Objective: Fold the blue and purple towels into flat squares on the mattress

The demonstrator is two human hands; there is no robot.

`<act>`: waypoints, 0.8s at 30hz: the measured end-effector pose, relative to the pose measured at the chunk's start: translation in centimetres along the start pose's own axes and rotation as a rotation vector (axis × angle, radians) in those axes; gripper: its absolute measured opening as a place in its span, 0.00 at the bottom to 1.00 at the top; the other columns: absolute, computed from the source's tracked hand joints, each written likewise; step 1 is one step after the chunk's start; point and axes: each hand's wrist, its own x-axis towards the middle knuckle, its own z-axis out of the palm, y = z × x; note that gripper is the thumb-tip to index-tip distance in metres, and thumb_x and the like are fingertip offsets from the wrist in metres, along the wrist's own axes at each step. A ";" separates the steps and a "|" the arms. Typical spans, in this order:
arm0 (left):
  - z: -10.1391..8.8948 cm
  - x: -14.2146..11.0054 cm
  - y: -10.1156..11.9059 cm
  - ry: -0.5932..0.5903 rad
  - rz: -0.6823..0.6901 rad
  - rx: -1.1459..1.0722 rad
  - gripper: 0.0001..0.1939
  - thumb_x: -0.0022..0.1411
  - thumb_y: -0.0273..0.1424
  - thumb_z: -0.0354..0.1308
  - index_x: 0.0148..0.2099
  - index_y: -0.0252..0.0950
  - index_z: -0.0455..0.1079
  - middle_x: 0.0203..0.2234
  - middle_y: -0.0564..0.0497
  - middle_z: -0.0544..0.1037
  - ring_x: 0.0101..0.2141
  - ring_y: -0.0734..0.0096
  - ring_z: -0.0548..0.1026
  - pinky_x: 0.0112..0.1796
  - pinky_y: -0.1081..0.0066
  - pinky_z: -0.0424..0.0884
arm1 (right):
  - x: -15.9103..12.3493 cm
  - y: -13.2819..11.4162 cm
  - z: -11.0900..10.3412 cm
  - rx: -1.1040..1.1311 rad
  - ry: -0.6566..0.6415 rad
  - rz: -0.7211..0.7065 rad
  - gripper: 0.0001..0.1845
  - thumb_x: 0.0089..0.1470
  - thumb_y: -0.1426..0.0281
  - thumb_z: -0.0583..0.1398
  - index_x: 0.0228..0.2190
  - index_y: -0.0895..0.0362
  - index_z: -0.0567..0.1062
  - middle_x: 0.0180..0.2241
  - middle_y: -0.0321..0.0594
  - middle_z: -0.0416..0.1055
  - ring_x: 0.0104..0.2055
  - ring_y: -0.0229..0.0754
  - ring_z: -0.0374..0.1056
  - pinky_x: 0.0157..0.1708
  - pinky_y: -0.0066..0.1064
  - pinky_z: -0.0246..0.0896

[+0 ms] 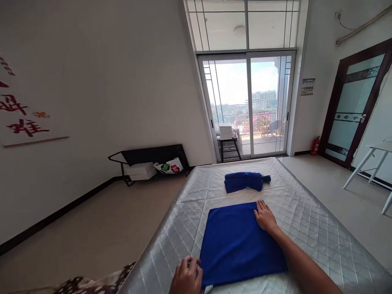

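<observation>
A blue cloth (239, 241), folded into a rough square with a few soft wrinkles, lies on the quilted mattress (177, 228). My right hand (265, 216) rests flat on the cloth's far right corner, fingers stretched out. At the near left edge of the cloth is my left hand (186, 274), fingers loosely bent and a little apart; its thumb side is partly hidden. Beyond the square, a second blue cloth bundle (243, 182) lies folded, with a narrow rolled end (266, 179) sticking out to the right.
A black rack (150, 157) with white boxes (141, 171) and a printed bag (170, 166) stands by the left wall. Sliding glass doors (248, 106) are behind the mattress. A fire extinguisher (315, 146) and a white table (379, 149) are at right. Patterned fabric (101, 281) lies lower left.
</observation>
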 end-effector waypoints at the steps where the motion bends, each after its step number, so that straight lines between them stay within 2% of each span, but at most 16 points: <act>1: -0.2 1.2 1.3 0.018 0.047 -0.017 0.17 0.65 0.30 0.43 0.42 0.41 0.75 0.44 0.45 0.78 0.46 0.59 0.77 0.50 0.57 0.71 | 0.0 0.0 0.0 -0.003 0.005 -0.001 0.35 0.65 0.62 0.40 0.67 0.68 0.51 0.69 0.50 0.46 0.72 0.44 0.38 0.68 0.40 0.35; 4: 0.7 5.8 6.8 -0.002 0.250 -0.123 0.16 0.66 0.31 0.45 0.45 0.43 0.74 0.49 0.47 0.77 0.50 0.62 0.75 0.54 0.58 0.69 | -0.1 -0.2 0.0 -0.024 0.014 -0.003 0.34 0.65 0.63 0.40 0.66 0.68 0.53 0.69 0.50 0.47 0.72 0.44 0.39 0.67 0.40 0.36; 8: 4.8 11.8 14.1 -0.093 0.440 -0.155 0.20 0.68 0.34 0.45 0.55 0.37 0.71 0.57 0.41 0.73 0.57 0.58 0.70 0.58 0.56 0.65 | -0.1 -0.1 0.0 -0.043 0.020 0.007 0.34 0.65 0.63 0.42 0.66 0.68 0.52 0.69 0.52 0.48 0.71 0.45 0.40 0.67 0.40 0.36; 10: 7.2 13.9 16.1 -0.159 0.469 -0.125 0.23 0.69 0.38 0.42 0.57 0.36 0.70 0.60 0.40 0.70 0.61 0.55 0.65 0.61 0.53 0.61 | 0.1 0.1 0.3 -0.055 0.020 0.007 0.34 0.65 0.63 0.42 0.66 0.67 0.53 0.69 0.51 0.48 0.72 0.44 0.39 0.67 0.40 0.36; 12: 9.0 15.2 16.5 -0.198 0.459 -0.092 0.25 0.69 0.41 0.40 0.58 0.39 0.71 0.63 0.42 0.67 0.63 0.55 0.62 0.62 0.53 0.58 | 0.2 0.3 0.7 -0.059 0.030 0.002 0.33 0.64 0.63 0.42 0.66 0.65 0.54 0.69 0.49 0.48 0.71 0.45 0.40 0.67 0.41 0.37; 15: 9.9 15.9 14.2 -0.205 0.426 -0.063 0.27 0.69 0.44 0.40 0.59 0.41 0.70 0.64 0.44 0.65 0.63 0.53 0.62 0.61 0.52 0.59 | 0.5 0.6 1.3 -0.047 0.050 -0.004 0.34 0.64 0.63 0.42 0.66 0.65 0.54 0.69 0.49 0.48 0.71 0.45 0.42 0.67 0.42 0.38; 19: 9.0 16.0 7.9 -0.155 0.288 0.059 0.29 0.69 0.43 0.42 0.66 0.38 0.62 0.65 0.40 0.63 0.65 0.52 0.59 0.63 0.48 0.54 | 0.6 0.6 1.5 -0.042 0.051 0.006 0.34 0.64 0.63 0.41 0.66 0.67 0.53 0.69 0.51 0.48 0.71 0.46 0.41 0.67 0.42 0.36; 22: 8.4 16.1 3.0 -0.122 0.170 0.201 0.30 0.70 0.41 0.40 0.69 0.34 0.57 0.66 0.39 0.60 0.66 0.53 0.56 0.64 0.50 0.53 | 0.6 0.5 1.4 -0.038 0.040 0.019 0.35 0.64 0.62 0.41 0.67 0.65 0.51 0.69 0.49 0.46 0.71 0.45 0.40 0.67 0.41 0.34; 24: 8.3 16.3 0.8 -0.119 0.120 0.260 0.31 0.71 0.41 0.37 0.69 0.32 0.55 0.67 0.39 0.59 0.67 0.54 0.55 0.64 0.52 0.53 | 0.6 0.3 1.3 -0.043 0.017 0.037 0.35 0.65 0.61 0.40 0.67 0.65 0.50 0.69 0.48 0.45 0.72 0.44 0.38 0.68 0.40 0.32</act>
